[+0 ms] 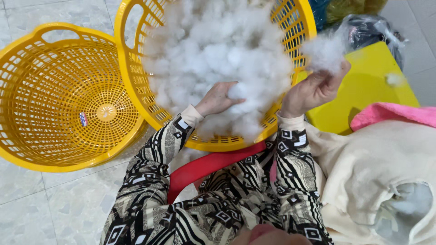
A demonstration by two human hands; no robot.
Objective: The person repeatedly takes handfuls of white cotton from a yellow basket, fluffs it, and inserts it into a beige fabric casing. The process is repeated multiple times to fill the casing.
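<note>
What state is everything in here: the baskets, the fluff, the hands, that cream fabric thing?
Left basket: empty, tilted.
Right basket: full of white stuffing.
Left hand: in the stuffing, gripping a clump.
Right hand: raised, shut on a tuft.
Cream fabric cover: crumpled, open at one end, stuffing showing inside.
Pink cloth: lying beside the cover.

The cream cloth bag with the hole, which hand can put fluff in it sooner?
Probably the right hand: it holds a fluff tuft above the basket rim, nearer the cream cover. The left hand is inside the basket.
</note>
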